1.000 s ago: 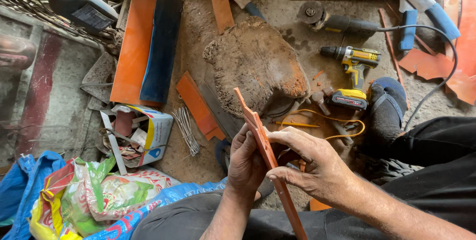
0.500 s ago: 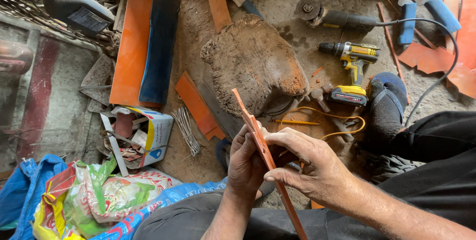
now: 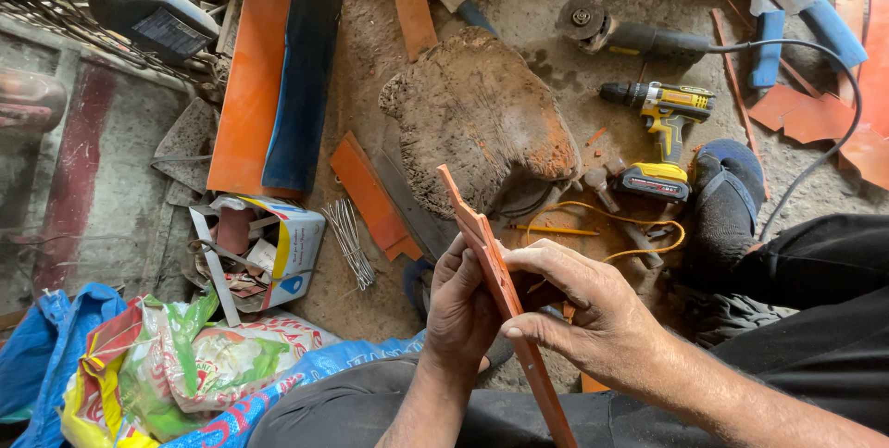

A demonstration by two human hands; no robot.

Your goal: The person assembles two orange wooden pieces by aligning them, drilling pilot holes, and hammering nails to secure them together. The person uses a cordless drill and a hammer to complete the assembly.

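Note:
A long, thin orange strip (image 3: 483,242) runs edge-on from the middle of the view down toward my lap, its upper end notched. My left hand (image 3: 458,304) grips it from the left side, fingers wrapped around its middle. My right hand (image 3: 579,304) pinches it from the right, thumb and fingers pressed on the strip just below the left hand's grip. Behind the strip stands a rough, rust-brown block (image 3: 482,119) on the dirt floor.
A yellow cordless drill (image 3: 662,138) and an angle grinder (image 3: 616,33) lie at the right, by my blue-socked foot (image 3: 727,193). Orange and dark blue sheets (image 3: 278,87) lean at the left. A torn carton (image 3: 264,244), loose wires (image 3: 350,240) and printed sacks (image 3: 185,365) sit lower left.
The strip and both hands have hardly moved; the view shifted slightly. Both hands keep their grip on the strip.

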